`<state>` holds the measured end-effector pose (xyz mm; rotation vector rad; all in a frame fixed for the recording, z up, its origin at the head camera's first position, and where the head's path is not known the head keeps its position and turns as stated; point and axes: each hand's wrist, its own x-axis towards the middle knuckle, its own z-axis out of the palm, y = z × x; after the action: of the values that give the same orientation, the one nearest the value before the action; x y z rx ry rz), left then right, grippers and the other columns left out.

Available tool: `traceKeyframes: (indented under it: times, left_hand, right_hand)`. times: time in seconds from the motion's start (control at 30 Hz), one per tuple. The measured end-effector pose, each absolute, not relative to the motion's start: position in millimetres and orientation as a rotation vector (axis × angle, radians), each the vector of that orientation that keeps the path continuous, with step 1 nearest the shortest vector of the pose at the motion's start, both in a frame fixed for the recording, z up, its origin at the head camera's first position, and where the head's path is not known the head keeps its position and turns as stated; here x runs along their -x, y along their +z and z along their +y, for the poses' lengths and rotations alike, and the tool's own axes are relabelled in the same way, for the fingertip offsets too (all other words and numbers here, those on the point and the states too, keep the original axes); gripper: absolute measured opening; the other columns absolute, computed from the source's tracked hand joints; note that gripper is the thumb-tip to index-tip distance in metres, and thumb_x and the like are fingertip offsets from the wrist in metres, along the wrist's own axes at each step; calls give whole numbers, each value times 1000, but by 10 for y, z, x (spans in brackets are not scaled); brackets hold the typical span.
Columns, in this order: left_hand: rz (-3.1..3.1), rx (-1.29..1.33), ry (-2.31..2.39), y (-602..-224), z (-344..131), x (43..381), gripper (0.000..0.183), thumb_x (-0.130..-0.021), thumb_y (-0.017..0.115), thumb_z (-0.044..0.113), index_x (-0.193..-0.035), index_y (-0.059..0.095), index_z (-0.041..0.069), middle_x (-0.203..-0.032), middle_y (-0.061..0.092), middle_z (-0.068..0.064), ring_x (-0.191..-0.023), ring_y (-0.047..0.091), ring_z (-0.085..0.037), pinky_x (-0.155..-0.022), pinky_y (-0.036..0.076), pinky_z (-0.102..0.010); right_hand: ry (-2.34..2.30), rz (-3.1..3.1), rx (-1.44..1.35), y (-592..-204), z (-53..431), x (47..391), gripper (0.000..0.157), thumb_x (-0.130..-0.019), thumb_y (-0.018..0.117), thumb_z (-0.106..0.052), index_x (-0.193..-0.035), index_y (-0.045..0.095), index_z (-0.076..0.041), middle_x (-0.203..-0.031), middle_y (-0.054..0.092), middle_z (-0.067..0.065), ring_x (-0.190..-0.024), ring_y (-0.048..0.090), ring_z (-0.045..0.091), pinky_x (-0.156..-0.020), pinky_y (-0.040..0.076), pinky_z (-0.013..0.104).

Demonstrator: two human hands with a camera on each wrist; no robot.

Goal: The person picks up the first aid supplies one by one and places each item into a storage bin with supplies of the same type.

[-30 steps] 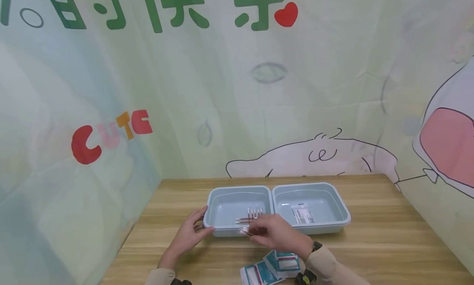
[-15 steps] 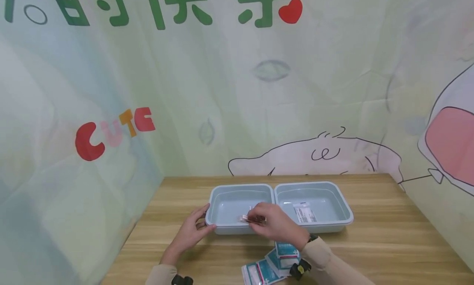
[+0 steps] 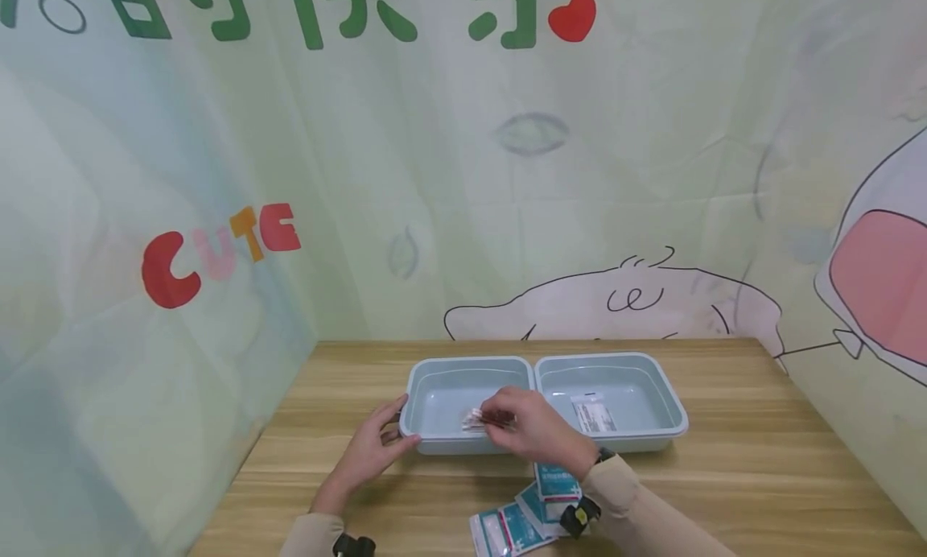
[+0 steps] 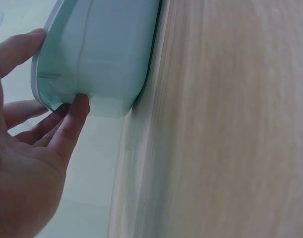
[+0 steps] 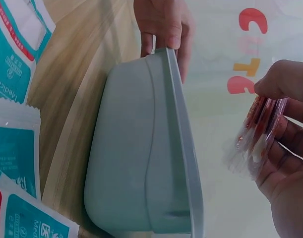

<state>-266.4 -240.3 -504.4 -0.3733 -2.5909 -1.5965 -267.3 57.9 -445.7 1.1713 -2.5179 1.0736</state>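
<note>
My left hand (image 3: 373, 448) holds the left corner of the left light-blue plastic tray (image 3: 463, 364). In the left wrist view its fingers (image 4: 74, 124) wrap the tray's rim. My right hand (image 3: 529, 424) pinches a clear plastic packet of cotton swabs (image 5: 258, 134) with reddish-brown sticks and white tips. In the head view the packet overlaps the inside of the left tray, near its front wall. The hand hides part of the tray floor there. A white printed sachet (image 3: 594, 413) lies in the right light-blue tray (image 3: 669, 388).
Several teal-and-white medical packets (image 3: 507, 529) lie on the wooden table (image 3: 768, 460) in front of the trays, under my right forearm. Both trays stand side by side with adjoining rims. A printed cloth backdrop (image 3: 376, 179) rises behind the table.
My right hand has moved slightly up and forward with the swab packet, from the tray's front rim to over its inside. My left hand stays on the tray's corner.
</note>
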Motion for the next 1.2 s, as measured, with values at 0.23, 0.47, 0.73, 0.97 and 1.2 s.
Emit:
traceKeyframes:
  times: [0.23,0.47,0.73,0.97,1.2]
  left_hand:
    - [-2613,350,-1529,-5041,-2386,2674,71,-84,75,5,-144,39,-8,-136,49,-26,-123,52,-41,-95,53,-32]
    - [-2603,360,-1557,-5047,-2404,2700,73,-83,76,8,-144,40,-4,-137,49,-23,-124,52,-39,-96,52,-30]
    - [-2604,347,-1594,-5051,-2408,2664,77,-80,80,18,-145,42,1,-138,50,-18,-125,52,-35,-96,52,-27]
    - [-2589,350,-1599,-5079,-2411,2668,76,-81,80,18,-145,42,2,-137,50,-17,-125,52,-35,-97,52,-29]
    - [-2609,340,-1590,-5062,-2409,2665,76,-82,79,18,-146,42,3,-137,50,-16,-125,52,-34,-97,52,-28]
  right_hand:
    - [1021,-2460,-1168,-4477,554,2737,18,-86,73,-15,-103,70,-19,-94,65,-10,-81,58,1,-71,54,15]
    - [1031,-2470,-1151,-4478,547,2781,17,-88,72,-18,-105,70,-19,-93,64,-11,-80,56,0,-69,53,15]
    - [1045,-2457,-1114,-4557,555,2814,18,-87,74,-14,-104,70,-19,-91,63,-12,-78,57,3,-66,52,16]
    - [1059,-2445,-1097,-4598,546,2859,19,-86,74,-13,-104,71,-19,-90,64,-12,-77,56,1,-65,52,16]
    - [1059,-2476,-1072,-4615,528,2883,18,-87,74,-16,-104,71,-20,-92,65,-12,-78,56,1,-67,53,16]
